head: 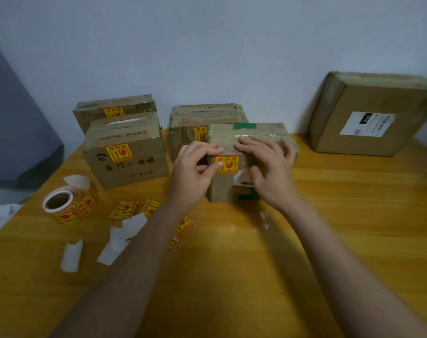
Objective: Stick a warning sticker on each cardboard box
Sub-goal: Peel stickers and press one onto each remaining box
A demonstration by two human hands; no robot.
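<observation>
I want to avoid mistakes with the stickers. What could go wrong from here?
1. The left hand presses the warning sticker near the top edge of the front box; on ribbed, taped cardboard it may wrinkle or lift.
2. The big box at the far right shows only a white label, so it could be forgotten.
3. The left forearm lies over loose stickers on the table and may drag them.

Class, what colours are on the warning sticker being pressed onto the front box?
Yellow with red print, seen in the head view on the sticker.
</observation>
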